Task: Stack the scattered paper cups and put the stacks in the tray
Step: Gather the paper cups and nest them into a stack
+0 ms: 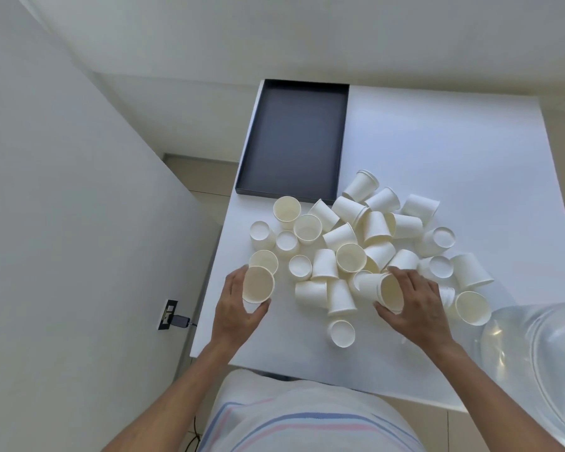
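Clearly the next move turned on how the two held cups faced one another. The left hand was wrapped around an upright cup, its mouth open to the camera, at the near-left edge of the scatter. The right hand was closed on a tipped cup lying on its side, long axis running left to right, its mouth turned towards the person. The hands were well apart, with several loose cups between them on the white table. I judged that nesting would need the tipped cup turned base-down and carried leftward into the upright one, or the reverse. The dark tray lay beyond the pile, further from the person and to the left, holding no cups, so the left hand was the nearer to it.
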Available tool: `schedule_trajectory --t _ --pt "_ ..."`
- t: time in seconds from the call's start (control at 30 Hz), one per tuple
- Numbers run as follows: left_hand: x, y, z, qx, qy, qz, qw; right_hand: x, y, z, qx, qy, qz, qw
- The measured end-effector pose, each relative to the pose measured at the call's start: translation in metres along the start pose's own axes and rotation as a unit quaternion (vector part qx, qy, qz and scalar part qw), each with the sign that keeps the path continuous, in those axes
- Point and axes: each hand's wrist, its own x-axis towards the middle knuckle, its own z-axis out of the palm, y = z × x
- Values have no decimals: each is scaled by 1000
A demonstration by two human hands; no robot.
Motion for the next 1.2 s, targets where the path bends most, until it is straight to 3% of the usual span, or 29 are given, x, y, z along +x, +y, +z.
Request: schedule_trajectory --t 0.3,0.8,1.2 --pt "30 9 7 1 27 -55 998 52 -12 14 -10 -11 -24 1000" --pt "46 -2 36 25 -33 -102 994 88 -26 49 -107 -141 -2 984" --pt "52 -14 56 21 -99 -161 982 88 -37 61 -133 -169 45 976"
